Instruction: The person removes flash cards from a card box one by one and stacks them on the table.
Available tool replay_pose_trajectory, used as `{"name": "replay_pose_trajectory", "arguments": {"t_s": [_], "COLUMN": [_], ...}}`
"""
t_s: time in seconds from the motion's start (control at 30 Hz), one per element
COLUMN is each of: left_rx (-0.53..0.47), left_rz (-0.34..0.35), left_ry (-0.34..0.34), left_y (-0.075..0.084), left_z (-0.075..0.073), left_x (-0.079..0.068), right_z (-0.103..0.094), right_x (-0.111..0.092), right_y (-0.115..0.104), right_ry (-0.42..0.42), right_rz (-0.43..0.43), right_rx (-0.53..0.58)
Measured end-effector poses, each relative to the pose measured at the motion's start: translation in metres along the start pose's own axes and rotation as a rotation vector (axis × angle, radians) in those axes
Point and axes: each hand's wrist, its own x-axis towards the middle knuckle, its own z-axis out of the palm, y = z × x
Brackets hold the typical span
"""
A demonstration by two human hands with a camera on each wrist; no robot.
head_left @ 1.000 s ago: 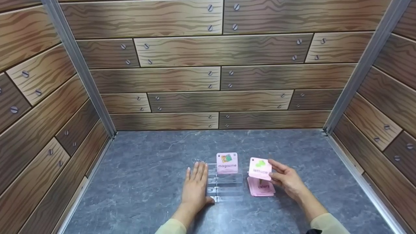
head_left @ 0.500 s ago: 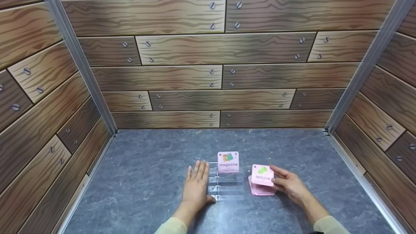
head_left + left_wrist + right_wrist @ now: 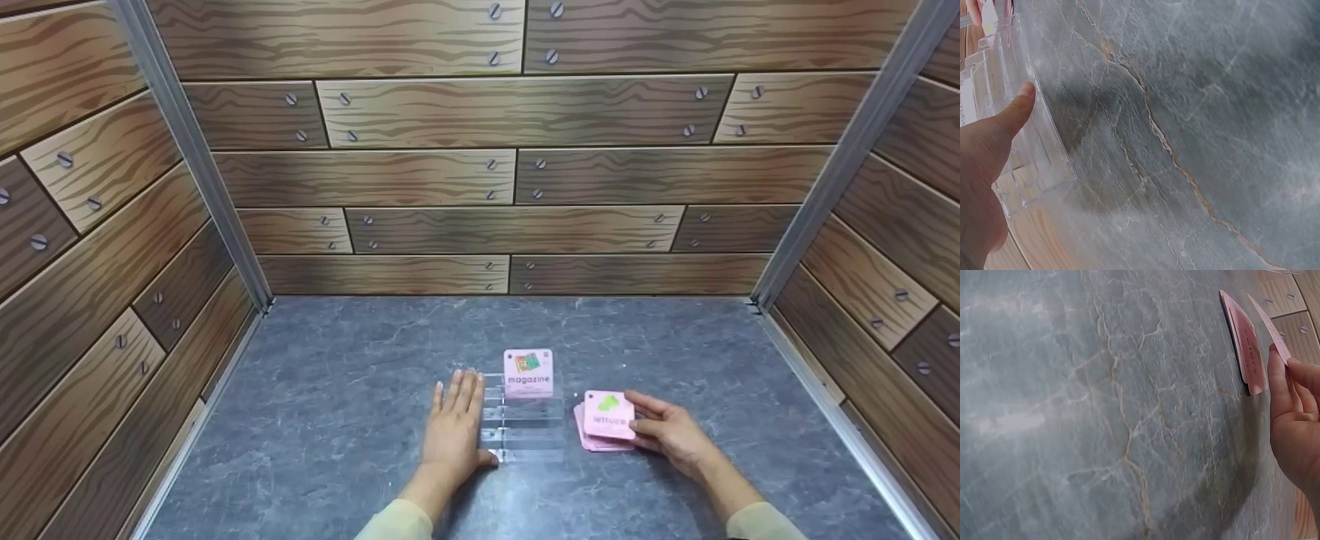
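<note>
In the head view my right hand [image 3: 675, 435] pinches a pink picture card marked "lettuce" [image 3: 609, 415] by its right edge. That card hovers low over a pile of pink cards [image 3: 604, 445]. From the right wrist, the held card [image 3: 1270, 329] appears tilted and apart from the pile, whose top card [image 3: 1251, 351] reads "celery". My left hand [image 3: 450, 431] lies with straight fingers along the left side of a clear plastic stepped rack [image 3: 536, 433]. Its thumb [image 3: 1019, 107] reaches over the rack's front part. A "magazine" card [image 3: 528, 373] stands on the rack's rear step.
A grey marbled tabletop [image 3: 360, 360] lies beneath everything. Wood-patterned panels [image 3: 420, 176] rise at the back and both sides, joined by metal corner strips [image 3: 202, 165]. The card pile sits just right of the rack.
My right hand has lowered the lettuce card toward the pile, covering the celery card in the head view. The left hand stays on the rack. The head view has shifted slightly.
</note>
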Motion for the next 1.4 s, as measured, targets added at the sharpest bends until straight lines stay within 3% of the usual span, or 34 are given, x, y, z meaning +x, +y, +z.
{"name": "replay_pose_trajectory", "arguments": {"t_s": [0.77, 1.13, 1.4], "left_rx": [0.005, 0.013, 0.007], "left_rz": [0.018, 0.015, 0.019], "left_ry": [0.031, 0.033, 0.043], "left_y": [-0.0012, -0.0009, -0.0016], "left_z": [0.0014, 0.0032, 0.0037], "left_x": [-0.0002, 0.0004, 0.0003], "right_z": [-0.0029, 0.0014, 0.0023], "right_x": [-0.0013, -0.0010, 0.0001], "right_y": [0.0082, 0.0074, 0.0068], "right_ry": [0.009, 0.104, 0.126], "right_rz": [-0.004, 0.017, -0.001], "right_rx": [-0.062, -0.078, -0.072]}}
